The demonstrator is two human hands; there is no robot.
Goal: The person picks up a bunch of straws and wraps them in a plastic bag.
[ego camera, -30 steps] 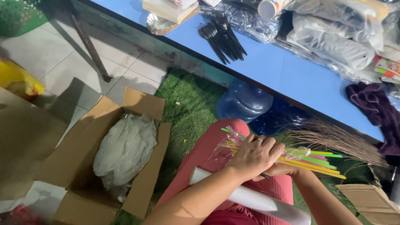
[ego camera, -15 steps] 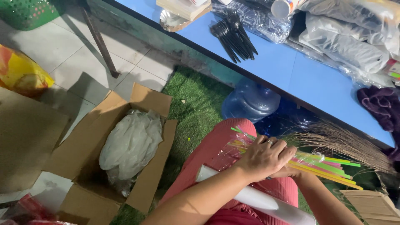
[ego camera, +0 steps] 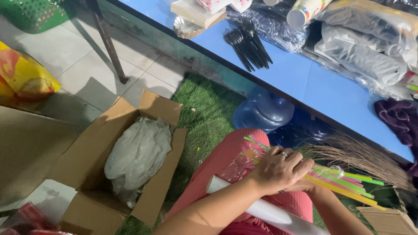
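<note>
the fingers (ego camera: pixel 292 157) of the left hand (ego camera: pixel 278 170) are lying together and curling over a bundle of coloured straws (ego camera: pixel 344 180), clamping it against the lap. a ring is showing on one finger. the right hand (ego camera: pixel 305 186) is sitting underneath, mostly hidden by the left; it seems to be closing on the same bundle from below, but how its fingers are standing i cannot tell.

the bundle is resting across the person's knees, over the pink trousers (ego camera: pixel 226 161), partly inside a clear crinkled wrapper (ego camera: pixel 237 163). its long axis is running from upper left to lower right: the short green and yellow tips are pointing toward the blue water jug (ego camera: pixel 261 111), and the longer ends are fanning out to the right, just below the broom bristles (ego camera: pixel 361 152).

to handle this well, i judge the grip should be staying near the middle so neither end is drooping, with the straws kept parallel and the wrapper not bunching between them.

a white roll (ego camera: pixel 265 211) is lying across the lap beneath the forearm. further out, an open cardboard box (ego camera: pixel 87 161) holding a pale plastic bag (ego camera: pixel 139 152) is standing on the floor to the left, and the blue tabletop (ego camera: pixel 331 87) is carrying black plastic cutlery (ego camera: pixel 248 41).
</note>
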